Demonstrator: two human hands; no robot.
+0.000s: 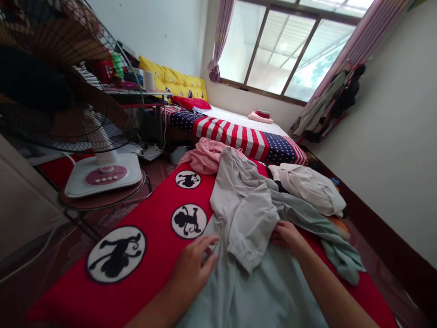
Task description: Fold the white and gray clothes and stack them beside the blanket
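Observation:
Grey trousers point(244, 196) lie rumpled in front of me, one elastic-cuffed leg folded towards me. Beneath them spreads a pale green garment point(266, 291) with a long sleeve point(317, 223) stretching to the right. My right hand point(287, 237) is at the right edge of the folded trouser leg, fingers bent against the cloth and fingertips partly hidden. To the left, my left hand point(196, 264) hovers by or touches the green garment's left edge; its thumb and fingers are apart, and it holds nothing.
Under the clothes is a red cover point(150, 269) with monkey prints. A pink garment point(205, 155) lies at its far end, folded white clothes point(307, 187) at right. A fan point(102, 173) stands on a stool at left. Behind is a bed with a flag-patterned sheet point(232, 136).

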